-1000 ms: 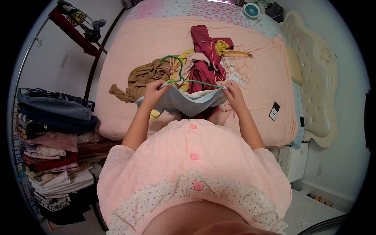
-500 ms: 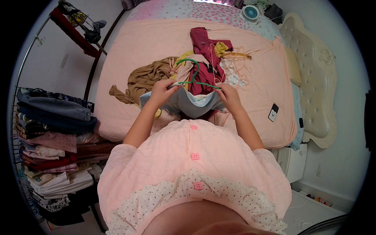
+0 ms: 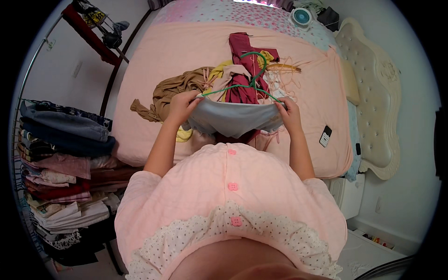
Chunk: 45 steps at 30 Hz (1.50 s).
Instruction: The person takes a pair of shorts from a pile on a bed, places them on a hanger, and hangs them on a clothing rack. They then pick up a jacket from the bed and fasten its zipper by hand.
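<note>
A light grey-blue garment [image 3: 233, 117] hangs spread between my hands, its top edge pulled nearly straight. My left hand [image 3: 183, 107] pinches its left upper corner, beside one end of a green clothes hanger [image 3: 253, 83]. At the opposite corner my right hand [image 3: 290, 115] is closed on the cloth near the hanger's other end. The hanger's hook points up and curls away from me. Just beyond lie a dark red garment [image 3: 240, 44], a brown garment [image 3: 169, 88] and a beige and yellow cloth [image 3: 218, 72]. The garment's lower part is partly hidden by my body.
The bed's peach sheet [image 3: 186, 39] spreads under the clothes. Pink hangers [image 3: 291, 77] lie tangled on the right, with a phone [image 3: 325, 136] nearer me. A rack of folded clothes [image 3: 70, 168] stands at the left. A small fan [image 3: 301, 17] sits at the far right.
My hands have moved apart, my right hand going right, and the garment's sagging top edge is now taut. The hanger has shifted right and its hook has turned to the right.
</note>
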Available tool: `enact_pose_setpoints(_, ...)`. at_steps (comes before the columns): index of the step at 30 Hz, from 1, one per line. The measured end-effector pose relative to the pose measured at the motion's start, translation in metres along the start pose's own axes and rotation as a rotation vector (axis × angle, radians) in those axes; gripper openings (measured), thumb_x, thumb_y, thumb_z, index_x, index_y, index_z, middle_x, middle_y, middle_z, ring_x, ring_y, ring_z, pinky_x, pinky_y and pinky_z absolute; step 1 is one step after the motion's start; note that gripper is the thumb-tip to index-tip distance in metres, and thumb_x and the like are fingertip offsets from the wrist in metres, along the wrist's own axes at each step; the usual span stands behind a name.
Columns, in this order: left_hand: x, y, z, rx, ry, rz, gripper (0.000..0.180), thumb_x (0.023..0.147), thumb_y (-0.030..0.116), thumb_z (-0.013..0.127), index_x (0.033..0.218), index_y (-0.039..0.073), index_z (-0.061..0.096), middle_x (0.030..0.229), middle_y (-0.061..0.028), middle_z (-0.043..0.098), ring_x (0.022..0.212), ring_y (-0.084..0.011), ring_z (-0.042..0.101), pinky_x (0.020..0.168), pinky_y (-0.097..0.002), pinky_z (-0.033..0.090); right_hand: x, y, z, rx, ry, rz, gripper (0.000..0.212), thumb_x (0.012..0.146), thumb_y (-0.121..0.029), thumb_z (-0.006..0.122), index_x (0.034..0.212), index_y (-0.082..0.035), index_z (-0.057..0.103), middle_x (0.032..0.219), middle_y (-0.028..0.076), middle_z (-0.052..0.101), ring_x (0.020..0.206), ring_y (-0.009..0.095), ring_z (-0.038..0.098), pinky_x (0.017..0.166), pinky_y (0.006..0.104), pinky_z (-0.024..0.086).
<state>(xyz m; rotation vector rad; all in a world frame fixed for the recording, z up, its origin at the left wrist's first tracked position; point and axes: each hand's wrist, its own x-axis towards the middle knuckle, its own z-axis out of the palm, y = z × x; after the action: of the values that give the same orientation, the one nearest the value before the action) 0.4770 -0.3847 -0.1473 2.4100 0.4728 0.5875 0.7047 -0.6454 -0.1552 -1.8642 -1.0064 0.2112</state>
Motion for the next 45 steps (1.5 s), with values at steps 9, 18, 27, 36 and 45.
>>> enact_pose_setpoints(9, 0.001, -0.002, -0.008, -0.108, 0.002, -0.057, 0.018, 0.073, 0.024, 0.058, 0.079, 0.007, 0.059, 0.065, -0.008, 0.056, 0.058, -0.0193, 0.053, 0.053, -0.0274, 0.039, 0.002, -0.002, -0.001, -0.025, -0.048, -0.015, 0.017, 0.076, -0.012, 0.056, 0.088, -0.001, 0.055, 0.078, 0.009, 0.055, 0.069, 0.018, 0.051, 0.063, 0.0263, 0.04)
enact_pose_setpoints(18, 0.004, -0.008, 0.003, -0.225, 0.183, -0.286, 0.021, 0.074, 0.026, 0.057, 0.081, 0.006, 0.059, 0.066, -0.0095, 0.056, 0.058, -0.0196, 0.052, 0.054, -0.0287, 0.04, 0.006, 0.051, 0.02, -0.447, 0.446, -0.091, 0.05, 0.071, -0.021, 0.062, 0.109, 0.003, 0.041, 0.098, 0.018, 0.049, 0.09, 0.026, 0.048, 0.077, 0.0317, 0.039)
enact_pose_setpoints(27, 0.02, 0.03, 0.091, -0.094, 0.116, -0.308, 0.019, 0.079, 0.019, 0.049, 0.089, 0.004, 0.054, 0.068, -0.0119, 0.054, 0.064, -0.021, 0.053, 0.058, -0.0316, 0.04, 0.019, 0.002, 0.136, 0.273, -0.05, 0.163, 0.04, 0.077, -0.027, 0.056, 0.101, 0.003, 0.046, 0.094, 0.017, 0.051, 0.081, 0.023, 0.053, 0.072, 0.0303, 0.042)
enact_pose_setpoints(36, -0.019, 0.027, 0.139, -0.468, -0.028, -0.01, 0.03, 0.076, 0.004, 0.047, 0.104, -0.003, 0.044, 0.089, -0.0137, 0.053, 0.076, -0.0209, 0.052, 0.068, -0.0275, 0.04, -0.004, -0.04, 0.123, 0.151, 0.012, 0.384, 0.03, 0.074, -0.016, 0.051, 0.094, 0.005, 0.045, 0.082, 0.023, 0.054, 0.078, 0.032, 0.055, 0.066, 0.0358, 0.042)
enact_pose_setpoints(45, -0.023, 0.003, 0.093, -0.444, -0.116, -0.187, 0.017, 0.074, 0.011, 0.054, 0.087, 0.001, 0.055, 0.084, -0.0097, 0.054, 0.071, -0.0198, 0.053, 0.065, -0.0279, 0.042, -0.053, 0.077, 0.069, -0.231, 0.206, 0.356, 0.029, 0.08, -0.024, 0.048, 0.1, -0.003, 0.051, 0.079, 0.022, 0.057, 0.074, 0.035, 0.055, 0.063, 0.0394, 0.041)
